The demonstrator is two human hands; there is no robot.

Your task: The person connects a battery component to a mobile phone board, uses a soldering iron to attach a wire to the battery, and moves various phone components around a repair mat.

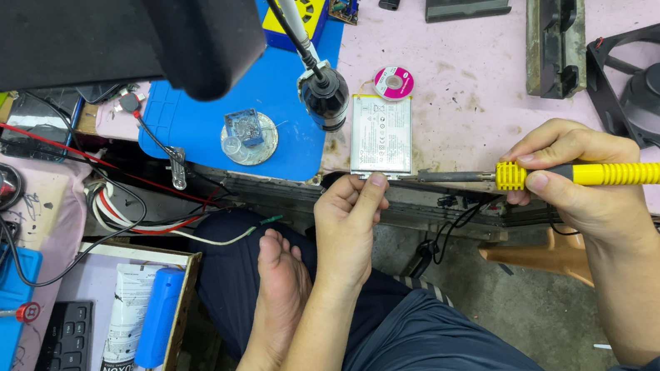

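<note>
Left hand [348,213] pinching near edge of flat silver battery pack [381,133], thumb on top, fingers curled beneath. Right hand [577,180] closed around ribbed yellow soldering iron [589,173], dark metal tip just right of left thumb. Judged step: soldering at pack's lower edge. Next move calls for steady tip contact, firm hold on pack.

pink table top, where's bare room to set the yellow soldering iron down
Bare pink table top lies between the flat silver battery and grey metal vise. Crowded: the blue mat and the left side's tangled wires.
</note>
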